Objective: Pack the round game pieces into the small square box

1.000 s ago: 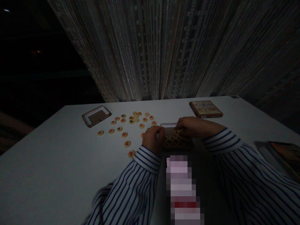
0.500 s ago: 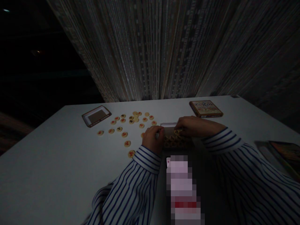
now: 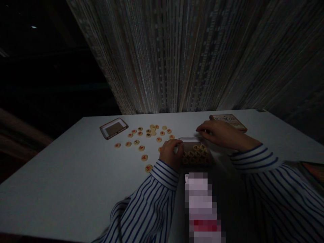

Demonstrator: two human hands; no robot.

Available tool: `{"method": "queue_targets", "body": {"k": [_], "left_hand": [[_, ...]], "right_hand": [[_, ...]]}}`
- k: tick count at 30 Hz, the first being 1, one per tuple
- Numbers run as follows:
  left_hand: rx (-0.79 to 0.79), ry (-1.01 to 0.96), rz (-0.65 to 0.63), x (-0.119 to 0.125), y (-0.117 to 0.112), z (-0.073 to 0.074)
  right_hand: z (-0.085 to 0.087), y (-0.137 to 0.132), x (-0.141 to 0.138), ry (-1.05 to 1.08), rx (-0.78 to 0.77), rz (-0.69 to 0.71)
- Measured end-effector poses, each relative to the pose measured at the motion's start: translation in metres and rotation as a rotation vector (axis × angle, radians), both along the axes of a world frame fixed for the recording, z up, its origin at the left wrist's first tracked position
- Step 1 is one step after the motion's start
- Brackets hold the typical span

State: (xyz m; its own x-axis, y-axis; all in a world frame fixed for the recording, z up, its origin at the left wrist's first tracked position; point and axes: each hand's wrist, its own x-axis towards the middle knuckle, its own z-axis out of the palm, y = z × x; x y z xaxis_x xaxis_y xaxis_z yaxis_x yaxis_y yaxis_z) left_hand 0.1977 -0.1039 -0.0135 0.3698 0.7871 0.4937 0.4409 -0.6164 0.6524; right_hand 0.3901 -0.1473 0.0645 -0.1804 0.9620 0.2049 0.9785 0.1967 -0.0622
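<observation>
A small box (image 3: 196,153) holding several round wooden game pieces sits on the white table (image 3: 63,182) in front of me. My left hand (image 3: 170,155) is curled against the box's left side. My right hand (image 3: 219,133) hovers at the box's far right corner, fingers bent near the white rim; whether it holds a piece is hidden. Several loose round pieces (image 3: 141,140) with red or black marks lie scattered to the left of the box.
A box lid or tray (image 3: 113,128) lies at the far left of the pieces. A printed flat box (image 3: 229,121) sits behind my right hand. A colourful board edge (image 3: 314,170) shows at the right. A curtain hangs behind the table.
My right hand has lifted off the pieces in the box and moved back to its far right corner. The camera view shifted slightly. My left hand stays on the box.
</observation>
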Motion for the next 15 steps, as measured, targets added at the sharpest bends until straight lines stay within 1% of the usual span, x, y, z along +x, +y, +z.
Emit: {"method": "queue_targets", "body": {"k": [5,8,12,15], "left_hand": [[-0.001,0.014,0.031,-0.002,0.000,0.008],[0.001,0.009,0.038,-0.008,0.001,0.015],[-0.023,0.012,0.062,-0.028,0.007,0.026],[-0.024,0.055,0.090,-0.049,0.018,0.035]], "right_hand": [[0.005,-0.004,-0.011,0.053,0.056,0.001],[0.008,-0.005,-0.020,0.089,0.077,0.008],[0.010,-0.003,-0.028,0.115,0.086,0.022],[0.013,0.003,-0.034,0.086,0.050,0.029]]}}
